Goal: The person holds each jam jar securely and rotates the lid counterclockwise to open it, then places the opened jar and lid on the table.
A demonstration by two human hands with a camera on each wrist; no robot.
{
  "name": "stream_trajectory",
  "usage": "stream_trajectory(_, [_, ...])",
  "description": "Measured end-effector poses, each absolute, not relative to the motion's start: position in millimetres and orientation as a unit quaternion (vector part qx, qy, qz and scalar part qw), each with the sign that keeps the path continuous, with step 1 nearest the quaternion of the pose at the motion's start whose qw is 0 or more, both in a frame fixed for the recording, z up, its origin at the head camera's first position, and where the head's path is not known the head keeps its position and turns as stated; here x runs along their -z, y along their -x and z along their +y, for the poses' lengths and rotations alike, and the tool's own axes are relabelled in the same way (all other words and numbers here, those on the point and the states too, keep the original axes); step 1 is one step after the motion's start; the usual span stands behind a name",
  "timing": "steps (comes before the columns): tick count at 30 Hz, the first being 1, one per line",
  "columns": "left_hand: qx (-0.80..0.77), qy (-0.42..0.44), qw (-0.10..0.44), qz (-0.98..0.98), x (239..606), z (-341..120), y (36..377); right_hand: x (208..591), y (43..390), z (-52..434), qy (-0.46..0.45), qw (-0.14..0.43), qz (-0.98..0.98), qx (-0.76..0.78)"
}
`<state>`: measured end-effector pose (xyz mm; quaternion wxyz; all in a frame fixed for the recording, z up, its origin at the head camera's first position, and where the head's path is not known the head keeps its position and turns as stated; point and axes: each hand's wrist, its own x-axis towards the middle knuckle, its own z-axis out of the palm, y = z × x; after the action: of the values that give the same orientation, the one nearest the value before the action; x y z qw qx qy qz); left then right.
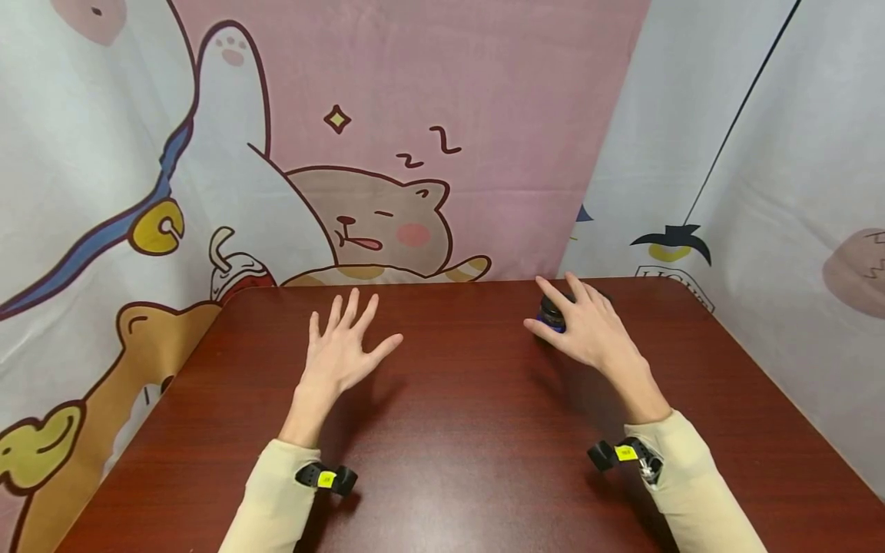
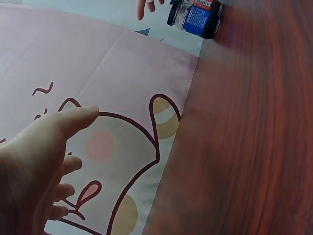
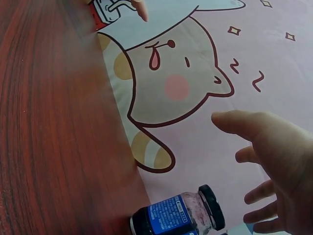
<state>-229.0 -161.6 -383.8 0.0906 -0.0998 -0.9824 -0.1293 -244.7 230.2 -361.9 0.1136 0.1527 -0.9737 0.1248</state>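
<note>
**My right hand over the little jar at the far edge**

My right hand (image 1: 588,330) hovers over a small jar (image 3: 178,218) that stands near the far edge of the table (image 1: 456,430), toward its far right corner. My fingers are spread and nearly straight, arched above the jar; from the right wrist view there is clear air between my fingertips (image 3: 257,193) and the glass, so I am not gripping anything yet. My left hand (image 1: 342,349) is also spread and relaxed, just above the bare wood nearer the left side, holding nothing.

The jar looks like clear glass with a black screw cap (image 3: 212,207) and something pale and pinkish inside. I judge it stiff, smooth and rather slick, light enough for one hand but breakable if it tips off the edge just behind it. The safest hold, I think, is around the body at the label, thumb on one side and fingers opposite; the cap is a narrower grip and might turn.

A blue label (image 2: 195,18) wraps the body, with small white print on it. The lettering is too small and blurred for me to read, and I can make out no brand.
</note>
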Motion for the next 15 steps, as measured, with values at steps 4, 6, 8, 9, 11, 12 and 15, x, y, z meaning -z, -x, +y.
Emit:
stream_trajectory(4, [0.133, 0.101, 0.088, -0.982, 384.1, -159.4, 229.6, 362.2, 246.1, 229.4, -0.154, 0.116, -0.974, -0.121])
stream_trajectory(6, [0.135, 0.103, 0.086, -0.982, 383.8, -157.8, 229.8, 362.0, 246.7, 229.0, -0.154, 0.115, -0.974, -0.119])
stream_trajectory(8, [0.139, 0.105, 0.085, -0.981, 383.0, -155.7, 230.0, 361.6, 247.3, 228.4, -0.155, 0.114, -0.974, -0.116])
stream_trajectory(9, [0.142, 0.106, 0.084, -0.981, 382.6, -154.4, 230.2, 361.6, 247.6, 228.3, -0.155, 0.114, -0.975, -0.115])
stream_trajectory(11, [0.147, 0.109, 0.08, -0.98, 381.7, -151.6, 230.7, 361.6, 248.3, 227.9, -0.155, 0.114, -0.975, -0.113])
stream_trajectory(12, [0.15, 0.11, 0.078, -0.979, 381.4, -150.2, 230.6, 361.5, 248.4, 227.7, -0.155, 0.115, -0.975, -0.113])
stream_trajectory(15, [0.155, 0.112, 0.073, -0.979, 382.2, -147.3, 231.2, 362.5, 249.9, 226.7, -0.157, 0.118, -0.974, -0.114])
